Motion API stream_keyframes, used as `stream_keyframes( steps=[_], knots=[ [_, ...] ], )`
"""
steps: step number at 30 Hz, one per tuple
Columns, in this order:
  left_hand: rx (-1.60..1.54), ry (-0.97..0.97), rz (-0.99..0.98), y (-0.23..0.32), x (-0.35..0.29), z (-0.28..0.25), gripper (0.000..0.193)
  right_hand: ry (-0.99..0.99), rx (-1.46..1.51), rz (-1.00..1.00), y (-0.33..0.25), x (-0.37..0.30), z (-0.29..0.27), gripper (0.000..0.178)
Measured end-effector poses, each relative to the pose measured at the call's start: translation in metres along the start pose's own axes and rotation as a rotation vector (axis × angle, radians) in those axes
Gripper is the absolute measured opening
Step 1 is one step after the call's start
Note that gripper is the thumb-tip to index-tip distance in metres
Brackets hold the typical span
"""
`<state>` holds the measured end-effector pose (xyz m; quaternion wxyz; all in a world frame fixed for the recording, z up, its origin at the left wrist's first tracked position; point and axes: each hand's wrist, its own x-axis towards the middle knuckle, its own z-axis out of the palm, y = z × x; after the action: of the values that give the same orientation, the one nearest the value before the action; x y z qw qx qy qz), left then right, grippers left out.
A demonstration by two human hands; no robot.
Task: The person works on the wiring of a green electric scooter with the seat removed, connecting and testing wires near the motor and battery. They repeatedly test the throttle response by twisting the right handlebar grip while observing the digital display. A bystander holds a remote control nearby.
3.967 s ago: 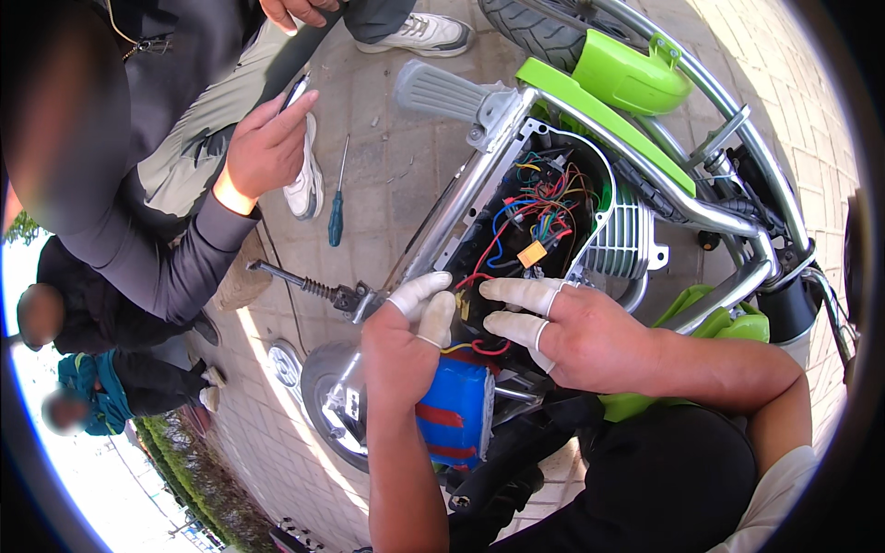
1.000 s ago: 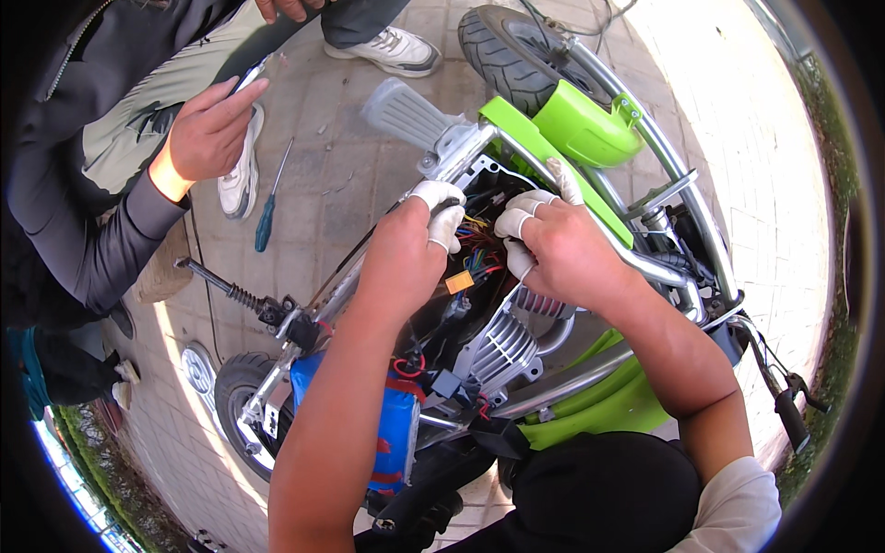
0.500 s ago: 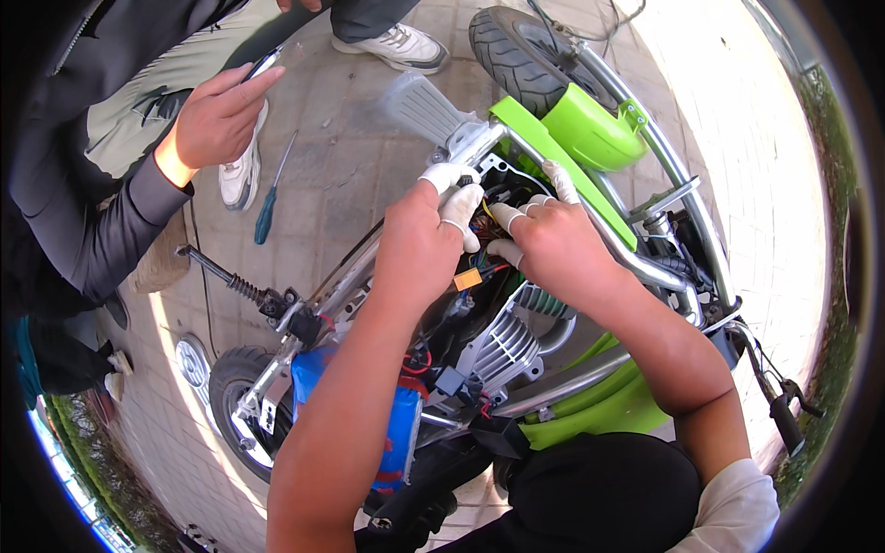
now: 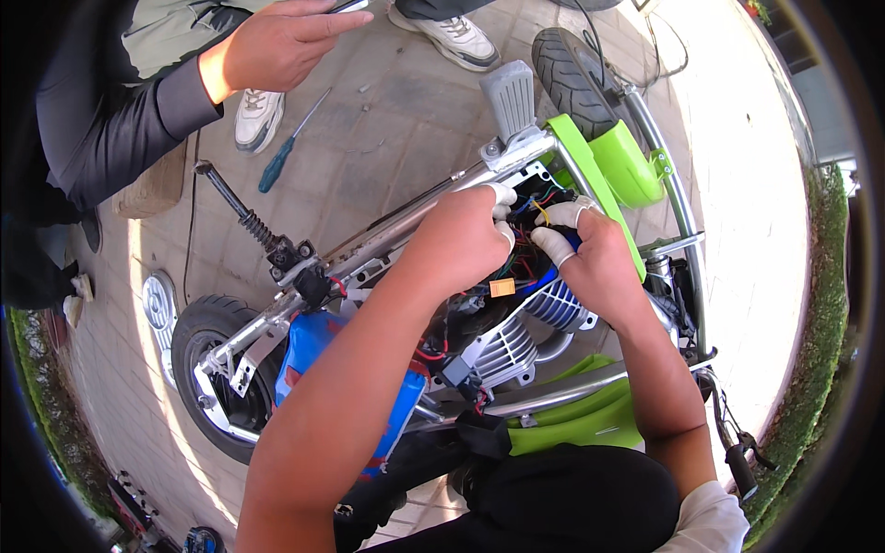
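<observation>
A small green-panelled scooter (image 4: pixel 627 166) lies on its side on the paving. Its open frame compartment holds a tangle of red, blue, yellow and black wires (image 4: pixel 533 241) with an orange connector (image 4: pixel 501 288). My left hand (image 4: pixel 461 241), white tape on its fingertips, pinches into the wires from the left. From the right, my right hand (image 4: pixel 604 267), also taped, grips the same bundle with thumb and forefinger. A silver finned housing (image 4: pixel 512 346) sits just below both hands.
A blue cover (image 4: pixel 309 343) and the rear wheel (image 4: pixel 198 369) lie at the lower left, the front tyre (image 4: pixel 572 64) and a grey footrest (image 4: pixel 509 92) above. A blue-handled screwdriver (image 4: pixel 288 146) lies on the paving. Another person's hand (image 4: pixel 277 41) holds a phone at the top left.
Both my hands have stayed in the wire compartment and closed in on each other near its upper end. The other person's hand has risen toward the top of the view.
</observation>
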<state>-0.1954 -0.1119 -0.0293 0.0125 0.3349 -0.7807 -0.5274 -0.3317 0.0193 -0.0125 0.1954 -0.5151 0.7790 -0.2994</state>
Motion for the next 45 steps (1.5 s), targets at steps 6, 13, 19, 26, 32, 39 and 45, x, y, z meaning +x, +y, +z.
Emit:
stream_keyframes(
  steps=[6,13,19,26,32,39,45],
  knots=[
    [0.023,-0.005,0.052,-0.008,0.005,0.008,0.033,-0.045,0.265,0.201,-0.007,-0.001,0.003,0.015],
    [-0.380,-0.105,-0.089,-0.004,0.006,0.011,0.024,-0.091,0.536,0.366,0.001,0.005,0.001,0.011],
    [-0.404,-0.215,-0.116,0.002,0.004,0.005,0.029,-0.097,0.652,0.405,-0.003,0.007,-0.003,0.015],
    [-0.397,-0.262,0.045,-0.005,0.003,0.010,0.034,-0.119,0.743,0.387,0.003,0.008,-0.002,0.014],
    [-0.355,-0.166,-0.015,-0.005,0.006,0.018,0.025,-0.110,0.717,0.394,0.006,0.009,0.000,0.014],
    [-0.431,-0.159,-0.029,-0.011,0.008,0.020,0.021,-0.181,0.705,0.389,0.006,0.013,-0.009,0.013],
    [-0.316,-0.083,0.055,-0.014,0.008,0.022,0.024,-0.141,0.652,0.388,0.007,0.014,-0.007,0.014]
  ],
)
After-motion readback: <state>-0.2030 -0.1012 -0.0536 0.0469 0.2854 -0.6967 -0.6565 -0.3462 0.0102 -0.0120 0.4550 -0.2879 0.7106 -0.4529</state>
